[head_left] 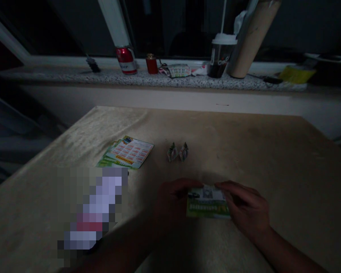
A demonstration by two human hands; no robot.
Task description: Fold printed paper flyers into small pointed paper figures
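We had the table (230, 140) in front of us, left hand (172, 197) and right hand (251, 208) over it, both pinching. A fanned pile of cards (130, 152) lay left and farther out; one green-and-white card (207, 206) was clamped between our hands, an end in each. Two small folded papers (172, 153) sat side by side on the table beyond it.

Over a dimly lit tabletop (230, 140), the left hand (170, 197) and right hand (248, 208) hold a green-and-white card (208, 206) by its sides. Beyond sit two folded paper shapes (183, 152), left of them a card stack (132, 151); behind, a windowsill (165, 80) carries a red can (126, 60) and lidded cup (218, 58).
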